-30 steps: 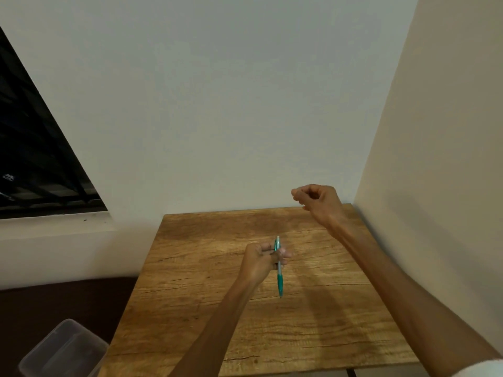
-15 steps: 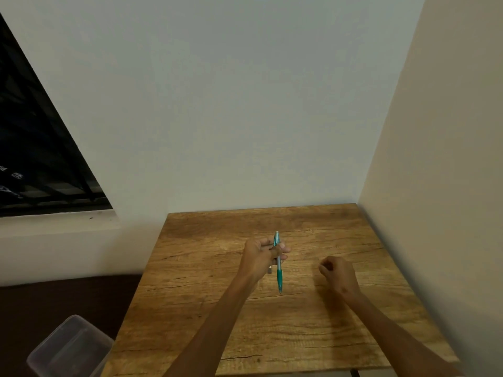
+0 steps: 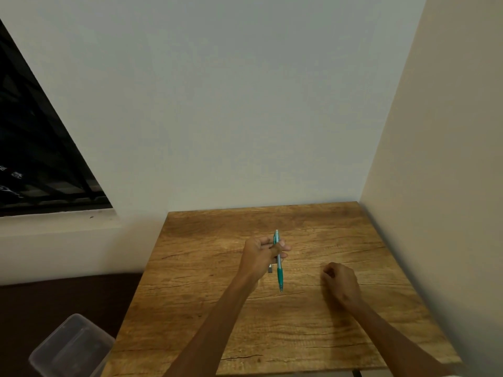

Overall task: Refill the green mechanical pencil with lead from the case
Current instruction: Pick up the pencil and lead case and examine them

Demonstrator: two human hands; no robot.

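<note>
Pencil (image 3: 278, 261) in left hand (image 3: 261, 254), right hand (image 3: 340, 280) rt.

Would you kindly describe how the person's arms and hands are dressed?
Both forearms are bare, with no watch, bracelet or glove visible on the left hand or the right hand. No rings are apparent on the fingers. No sleeve shows in this view.

Teal-green pencil (image 3: 279, 273); brown wood-grain table (image 3: 313, 336); pale walls (image 3: 245, 104).
</note>
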